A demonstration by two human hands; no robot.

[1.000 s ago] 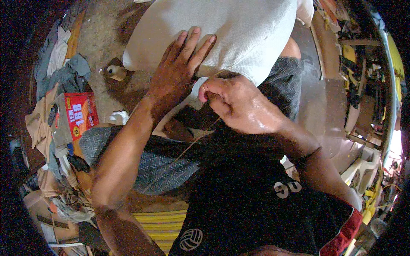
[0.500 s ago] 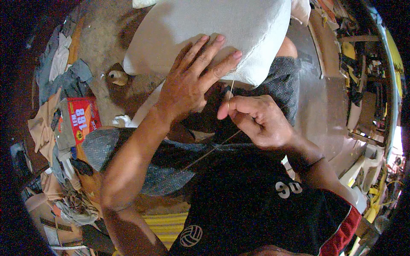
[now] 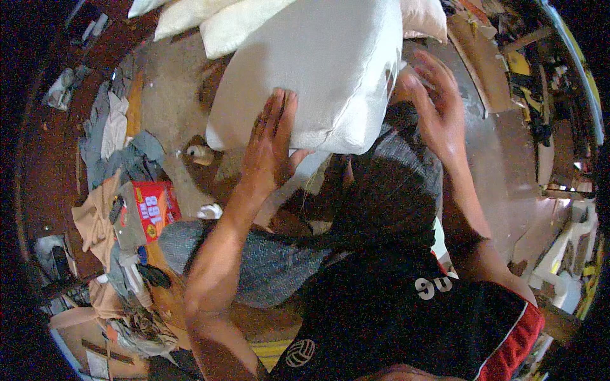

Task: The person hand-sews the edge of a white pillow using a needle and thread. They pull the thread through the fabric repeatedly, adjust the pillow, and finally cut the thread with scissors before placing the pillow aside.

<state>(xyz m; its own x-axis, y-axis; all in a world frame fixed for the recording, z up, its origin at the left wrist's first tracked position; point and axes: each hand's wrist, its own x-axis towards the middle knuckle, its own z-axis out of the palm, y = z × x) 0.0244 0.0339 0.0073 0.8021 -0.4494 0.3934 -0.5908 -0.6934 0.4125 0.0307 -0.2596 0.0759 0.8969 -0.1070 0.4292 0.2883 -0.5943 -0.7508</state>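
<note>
A large white cushion (image 3: 305, 63) with a stitched seam along its right side lies in front of me, over my legs (image 3: 400, 184) in dark speckled fabric. My left hand (image 3: 273, 136) rests on the cushion's lower left part, fingers extended and thumb at the lower edge. My right hand (image 3: 438, 105) is raised beside the cushion's right edge, fingers curved and apart, slightly blurred; I cannot make out whether its fingertips touch the thread. Thin thread (image 3: 308, 184) hangs below the cushion.
More white pillows (image 3: 222, 32) lie behind, with a pinkish one (image 3: 422, 19) to the right. A thread cone (image 3: 200, 154) sits on the concrete floor (image 3: 171, 95). Cloth scraps (image 3: 95, 222) and a red box (image 3: 152, 209) lie left; stacked clutter (image 3: 553, 146) fills the right side.
My right hand has moved up and outward from below the cushion to its right side, fingers opening. My left hand now lies further from the seam. More pillows have come into view.
</note>
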